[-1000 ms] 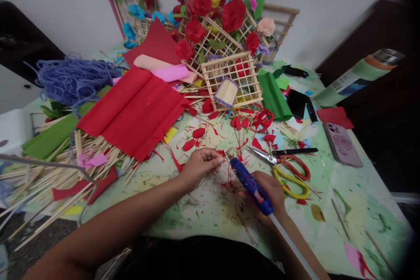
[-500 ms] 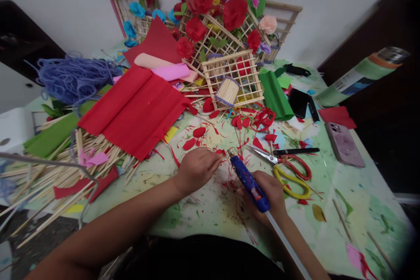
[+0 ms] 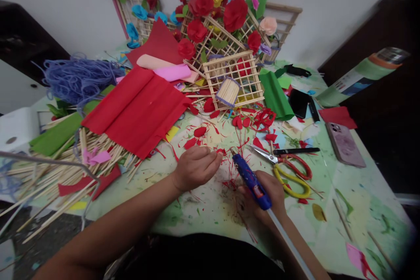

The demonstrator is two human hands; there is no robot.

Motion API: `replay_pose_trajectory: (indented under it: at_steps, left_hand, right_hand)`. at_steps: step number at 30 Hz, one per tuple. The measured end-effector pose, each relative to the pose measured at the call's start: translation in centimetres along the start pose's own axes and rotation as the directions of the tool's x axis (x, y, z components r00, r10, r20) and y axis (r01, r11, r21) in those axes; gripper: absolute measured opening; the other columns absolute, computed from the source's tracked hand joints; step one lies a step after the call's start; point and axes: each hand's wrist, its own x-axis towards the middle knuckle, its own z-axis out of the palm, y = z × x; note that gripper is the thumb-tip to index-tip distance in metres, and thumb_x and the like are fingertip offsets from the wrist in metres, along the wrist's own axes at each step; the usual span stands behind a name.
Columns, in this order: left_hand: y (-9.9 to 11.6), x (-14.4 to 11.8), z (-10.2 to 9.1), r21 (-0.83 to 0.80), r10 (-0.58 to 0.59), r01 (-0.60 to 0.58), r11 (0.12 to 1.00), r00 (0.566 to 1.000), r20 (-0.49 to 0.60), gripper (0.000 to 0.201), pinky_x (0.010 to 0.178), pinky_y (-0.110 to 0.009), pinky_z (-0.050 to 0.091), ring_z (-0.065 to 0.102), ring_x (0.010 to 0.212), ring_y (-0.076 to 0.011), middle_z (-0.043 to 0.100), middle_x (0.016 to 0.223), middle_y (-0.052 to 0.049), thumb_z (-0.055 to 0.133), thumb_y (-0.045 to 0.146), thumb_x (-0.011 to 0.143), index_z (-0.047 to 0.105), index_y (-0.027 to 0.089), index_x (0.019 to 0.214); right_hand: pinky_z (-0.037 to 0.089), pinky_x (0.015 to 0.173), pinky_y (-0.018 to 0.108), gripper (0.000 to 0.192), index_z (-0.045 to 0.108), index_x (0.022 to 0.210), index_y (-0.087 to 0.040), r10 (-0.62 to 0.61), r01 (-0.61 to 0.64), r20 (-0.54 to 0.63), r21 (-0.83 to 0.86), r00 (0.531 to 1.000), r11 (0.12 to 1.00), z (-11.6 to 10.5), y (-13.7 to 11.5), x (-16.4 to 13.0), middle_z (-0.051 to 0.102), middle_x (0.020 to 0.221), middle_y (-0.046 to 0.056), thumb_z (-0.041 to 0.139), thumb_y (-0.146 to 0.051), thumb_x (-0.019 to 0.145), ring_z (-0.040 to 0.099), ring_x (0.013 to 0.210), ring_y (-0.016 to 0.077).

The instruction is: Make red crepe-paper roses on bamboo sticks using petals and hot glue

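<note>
Your right hand (image 3: 265, 194) is wrapped around a blue plastic glue gun (image 3: 251, 181), whose nozzle points up and away from you toward the thin red paper strips (image 3: 234, 170) scattered on the paint-stained green worktop (image 3: 361, 201). A pale glue stick (image 3: 288, 245) runs out of the gun's back end along your forearm. Your left hand (image 3: 195, 167) rests on the worktop just left of the nozzle, fingers curled in narrowly and their tips pinched at the red strips; whether they grip one I cannot tell. Just right of the gun lie scissors with red and yellow loop handles (image 3: 288, 173), blades open. Beyond your left hand a large sheet of red crepe paper (image 3: 138, 111) covers a heap of thin wooden sticks (image 3: 49, 179). Behind it stand wooden lattice frames decked with paper flowers (image 3: 223, 22).
</note>
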Motion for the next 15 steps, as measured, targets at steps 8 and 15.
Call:
replay_pose_trajectory:
  at_steps: [8,15]
  left_hand:
    - [-0.1,0.7,0.4,-0.349,-0.517,0.491,0.798,0.856,0.019,0.008,0.076,-0.032,0.041,0.057,0.073,-0.0148,0.069,0.075,-0.003,0.061,0.022,0.080,0.067,0.018,0.078]
    - [1.3,1.4,1.1,-0.576,-0.530,0.637,-0.512,0.293,0.795,0.023,0.049,-0.018,0.027,0.039,0.047,-0.0047,0.051,0.054,0.002,0.071,0.031,0.067,0.058,0.012,0.066]
  right_hand:
    - [0.035,0.050,0.027,0.006,0.055,0.075,-0.021,0.007,-0.014,-0.126,-0.054,0.992,0.998,-0.8,0.6,-0.2,0.053,0.061,0.000,0.059,-0.026,0.076,0.050,0.053,0.0150]
    - [0.038,0.053,0.029,0.012,0.055,0.083,-0.020,-0.141,0.140,-0.041,-0.025,0.989,0.990,-0.3,0.8,-0.2,0.057,0.065,0.003,0.061,-0.020,0.073,0.052,0.058,0.0168]
